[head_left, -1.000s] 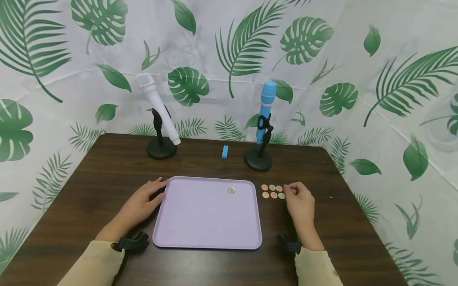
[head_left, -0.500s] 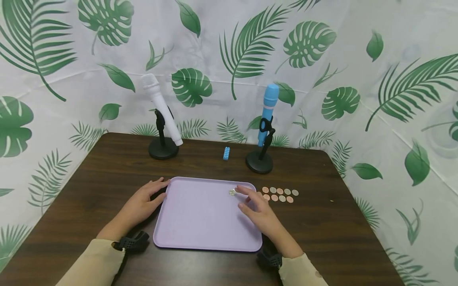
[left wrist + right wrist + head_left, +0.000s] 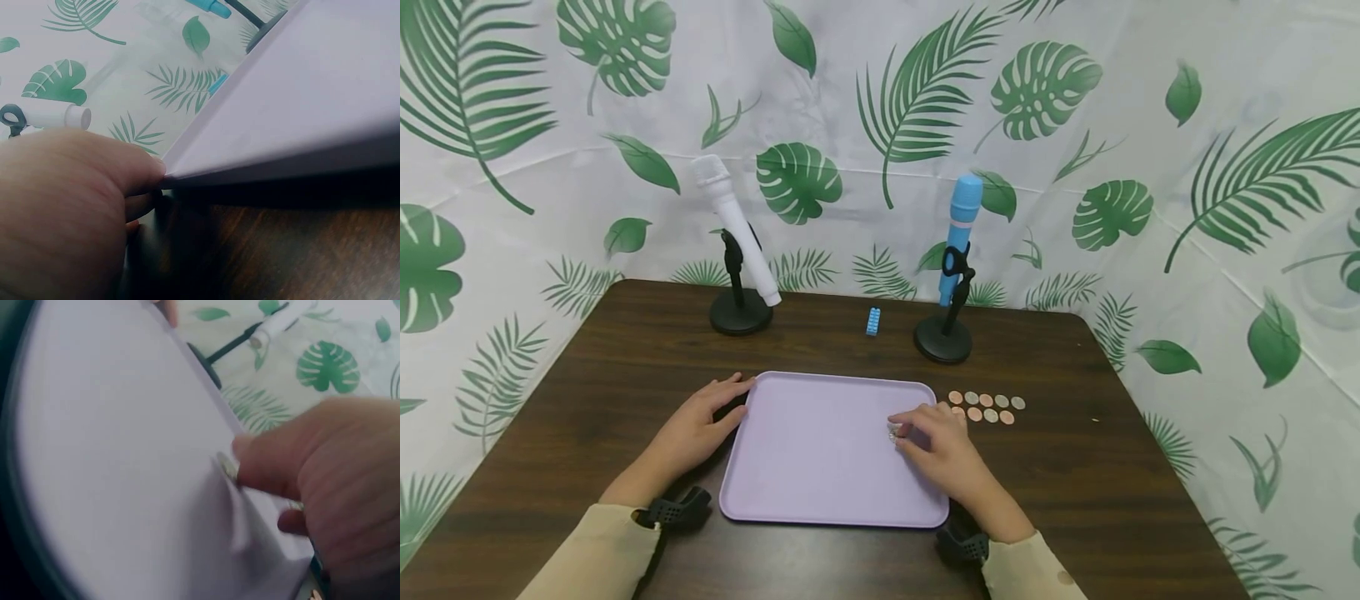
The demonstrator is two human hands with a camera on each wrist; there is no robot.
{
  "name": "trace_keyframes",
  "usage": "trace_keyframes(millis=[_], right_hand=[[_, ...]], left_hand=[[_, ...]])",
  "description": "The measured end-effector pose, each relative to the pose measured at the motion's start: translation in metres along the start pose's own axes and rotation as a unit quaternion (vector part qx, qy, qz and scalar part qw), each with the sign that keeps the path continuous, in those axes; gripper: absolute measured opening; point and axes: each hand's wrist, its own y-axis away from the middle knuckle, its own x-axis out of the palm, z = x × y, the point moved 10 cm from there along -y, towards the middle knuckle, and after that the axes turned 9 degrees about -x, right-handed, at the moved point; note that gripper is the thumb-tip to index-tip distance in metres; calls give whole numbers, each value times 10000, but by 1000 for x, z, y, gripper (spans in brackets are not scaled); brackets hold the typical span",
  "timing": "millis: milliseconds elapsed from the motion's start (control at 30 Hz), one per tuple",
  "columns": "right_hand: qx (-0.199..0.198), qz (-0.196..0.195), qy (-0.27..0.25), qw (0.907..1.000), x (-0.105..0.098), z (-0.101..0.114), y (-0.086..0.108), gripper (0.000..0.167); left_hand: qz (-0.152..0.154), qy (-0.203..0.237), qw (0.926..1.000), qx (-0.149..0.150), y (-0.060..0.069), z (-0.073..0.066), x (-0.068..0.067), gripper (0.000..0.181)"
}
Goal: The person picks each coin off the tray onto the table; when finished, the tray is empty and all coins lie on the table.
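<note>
My left hand (image 3: 705, 423) lies at the left edge of the lilac tray (image 3: 820, 492), fingers extended along its rim. The left wrist view has the thumb of this hand (image 3: 69, 200) touching the tray corner. Over the right part of the tray, my right hand (image 3: 943, 450) pinches a silvery coin (image 3: 893, 432) between thumb and fingers. Seen from the right wrist, that coin (image 3: 228, 467) stands tilted on edge near the tray surface, partly covered by the hand (image 3: 337, 469). Copper and silver coins (image 3: 986, 400) lie in two rows right of the tray.
Behind the tray stand a white microphone (image 3: 737, 225) on a black stand (image 3: 741, 315) and a blue microphone (image 3: 962, 217) on another stand (image 3: 942, 340). A small blue brick-like piece (image 3: 873, 322) lies between them. A leaf-patterned cloth (image 3: 820, 100) hangs behind the dark wooden table (image 3: 1120, 500).
My right hand has moved left from the coin rows to the tray, and the tray's coin has shifted toward me in its fingers. More coins show in the rows. The left hand stays put.
</note>
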Motion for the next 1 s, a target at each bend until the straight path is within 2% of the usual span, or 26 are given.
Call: trace_keyframes(millis=[133,333,567,800,1000], right_hand=[[149,-103,371,9991,-5,-4,1,29],[323,2,437,9985,-5,-6,2,21],[279,215,530,9980,-2,-4,3,18],[227,343,527,9978,1,-5,4,26],[290,207,327,9988,2,-9,3,32]], left_hand=[[16,20,10000,-15,0,0,0,55],[27,8,10000,-18,0,-1,0,56],[66,1,9999,-106,1,0,1,56],[70,36,10000,-61,1,1,2,56],[74,32,9999,-95,0,4,2,56]])
